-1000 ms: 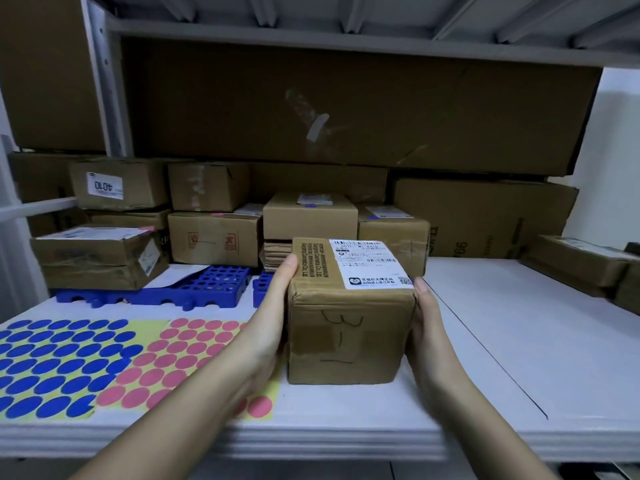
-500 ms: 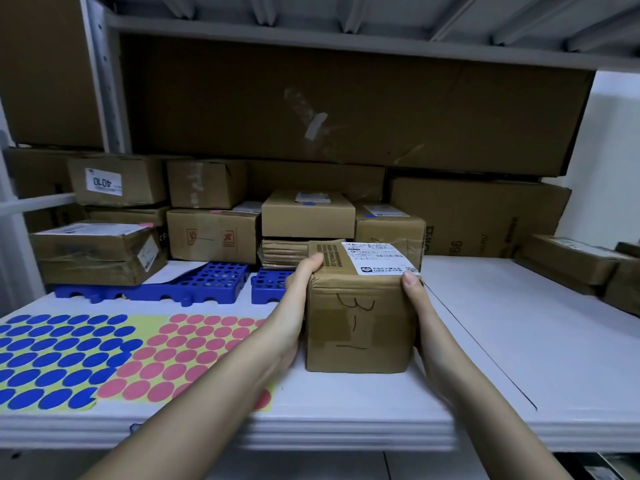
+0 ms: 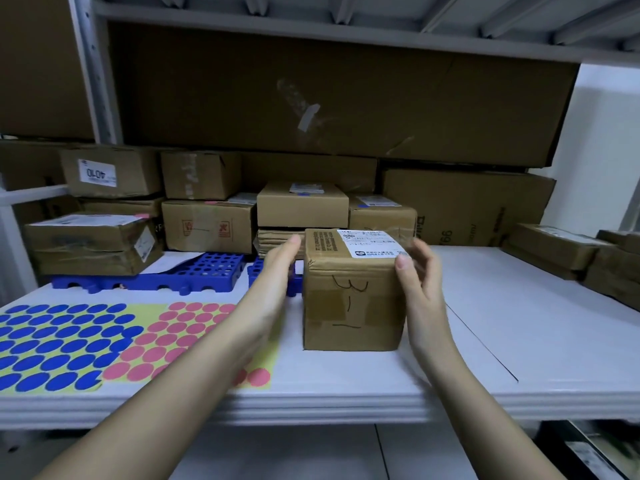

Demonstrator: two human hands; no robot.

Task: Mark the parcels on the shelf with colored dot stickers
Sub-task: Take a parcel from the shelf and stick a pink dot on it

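parcels line the back of the shelf [image 3: 502, 323], and the one being handled, a small brown box [image 3: 351, 299] with a white label on top and pen marks on its front, now stands flat on the white board. a second ago it was clasped on both sides and closer to the shelf edge; it has since been pushed back and set down, and both hands are letting go. i judge the placing done, so this box looks ready for a dot, though none shows on it yet.

the left hand [image 3: 273, 289] hangs just off the box's left face, fingers straight and together, with a thin gap to the cardboard. the right hand [image 3: 422, 282] sits at the right face, fingers loosely spread, thumb tip at the top front corner by the label; whether it touches is hard to tell.

left of the left wrist lies the sheet of pink dots [image 3: 166, 344], partly under the forearm, and beyond it the blue dots [image 3: 59, 344].
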